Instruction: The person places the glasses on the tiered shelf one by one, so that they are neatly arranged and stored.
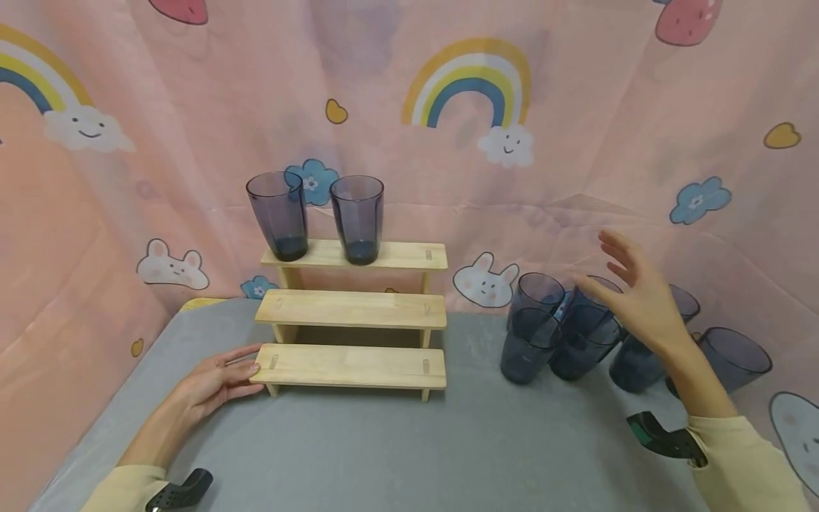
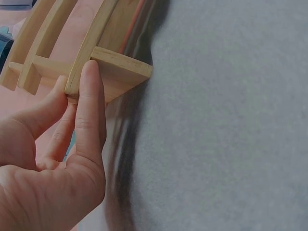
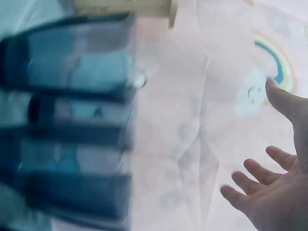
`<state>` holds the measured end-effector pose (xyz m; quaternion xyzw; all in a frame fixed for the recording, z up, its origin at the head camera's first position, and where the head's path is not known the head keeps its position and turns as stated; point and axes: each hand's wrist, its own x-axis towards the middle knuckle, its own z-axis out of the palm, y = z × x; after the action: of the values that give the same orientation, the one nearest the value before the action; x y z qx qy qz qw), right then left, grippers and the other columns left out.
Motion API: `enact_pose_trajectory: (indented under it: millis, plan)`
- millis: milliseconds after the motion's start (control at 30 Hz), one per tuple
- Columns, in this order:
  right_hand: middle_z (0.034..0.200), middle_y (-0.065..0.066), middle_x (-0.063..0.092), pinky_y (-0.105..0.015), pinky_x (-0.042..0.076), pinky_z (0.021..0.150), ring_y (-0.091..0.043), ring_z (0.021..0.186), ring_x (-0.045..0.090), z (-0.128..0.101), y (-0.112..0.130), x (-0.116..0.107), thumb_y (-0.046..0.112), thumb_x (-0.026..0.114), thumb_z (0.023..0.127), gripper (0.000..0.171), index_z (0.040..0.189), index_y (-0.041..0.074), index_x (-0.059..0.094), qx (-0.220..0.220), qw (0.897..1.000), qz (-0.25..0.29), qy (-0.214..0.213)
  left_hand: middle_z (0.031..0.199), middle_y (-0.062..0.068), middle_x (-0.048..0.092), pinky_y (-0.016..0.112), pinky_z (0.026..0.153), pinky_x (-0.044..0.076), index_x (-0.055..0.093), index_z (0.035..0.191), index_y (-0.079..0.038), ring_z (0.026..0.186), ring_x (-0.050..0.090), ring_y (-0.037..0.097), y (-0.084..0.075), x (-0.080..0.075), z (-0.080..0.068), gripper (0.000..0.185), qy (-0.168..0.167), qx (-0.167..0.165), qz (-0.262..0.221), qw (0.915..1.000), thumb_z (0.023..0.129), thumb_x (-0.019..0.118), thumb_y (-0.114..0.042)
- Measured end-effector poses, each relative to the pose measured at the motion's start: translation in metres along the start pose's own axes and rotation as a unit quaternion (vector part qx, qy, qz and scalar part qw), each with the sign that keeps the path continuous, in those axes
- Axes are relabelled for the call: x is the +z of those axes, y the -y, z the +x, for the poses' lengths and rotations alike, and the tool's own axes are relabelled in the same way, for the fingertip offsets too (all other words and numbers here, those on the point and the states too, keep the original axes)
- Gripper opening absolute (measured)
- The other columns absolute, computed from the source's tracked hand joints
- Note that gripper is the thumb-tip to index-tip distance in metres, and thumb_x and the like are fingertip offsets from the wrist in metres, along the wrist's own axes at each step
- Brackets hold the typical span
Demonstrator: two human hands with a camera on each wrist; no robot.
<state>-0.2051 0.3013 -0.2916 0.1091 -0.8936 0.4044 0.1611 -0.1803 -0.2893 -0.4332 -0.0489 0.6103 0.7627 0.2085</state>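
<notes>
A three-step wooden display stand sits on the grey cloth. My left hand grips the left end of its lowest step. In the left wrist view the thumb and fingers pinch the end of the board. Two dark tinted glasses stand upright on the top step, one glass at its left end and another glass nearer the middle. Above a cluster of similar glasses on the right, my right hand is raised with fingers spread and nothing in it. Blurred glasses fill the left of the right wrist view.
A pink patterned curtain hangs behind and beside the table. The outermost glass leans at the far right, partly behind my right forearm. The middle step and the lowest one carry no glasses.
</notes>
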Motion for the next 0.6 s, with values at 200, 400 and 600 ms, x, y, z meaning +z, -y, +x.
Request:
enact_pose_trajectory:
  millis: [200, 400, 600]
  plan:
    - [0.160, -0.019, 0.017, -0.072, 0.010, 0.110, -0.051, 0.143, 0.013, -0.025, -0.041, -0.031, 0.031, 0.069, 0.092, 0.087, 0.159, 0.017, 0.015, 0.048, 0.996, -0.077, -0.026, 0.113, 0.002, 0.060, 0.038, 0.089, 0.057, 0.004, 0.155, 0.004, 0.101, 0.066, 0.018, -0.002, 0.003, 0.000, 0.079, 0.005, 0.001, -0.003, 1.0000, 0.098, 0.058, -0.002]
    - [0.160, -0.026, 0.008, -0.074, 0.008, 0.108, -0.056, 0.140, 0.007, -0.053, -0.077, -0.058, 0.033, 0.065, 0.094, 0.089, 0.157, 0.004, 0.010, 0.111, 0.984, -0.131, -0.055, 0.112, 0.001, 0.061, 0.037, 0.088, 0.057, 0.003, 0.155, 0.005, 0.100, 0.066, 0.018, -0.003, 0.004, -0.001, 0.078, 0.007, 0.007, -0.003, 0.9999, 0.098, 0.057, -0.001]
    - [0.160, -0.025, 0.001, -0.063, 0.005, 0.116, -0.047, 0.146, 0.001, -0.075, -0.136, -0.075, 0.029, 0.065, 0.093, 0.092, 0.157, 0.003, 0.005, 0.153, 0.969, -0.132, -0.141, 0.111, 0.001, 0.062, 0.037, 0.087, 0.057, 0.004, 0.155, 0.004, 0.099, 0.066, 0.018, -0.003, 0.002, -0.001, 0.079, 0.002, 0.001, -0.010, 0.9999, 0.098, 0.058, -0.001]
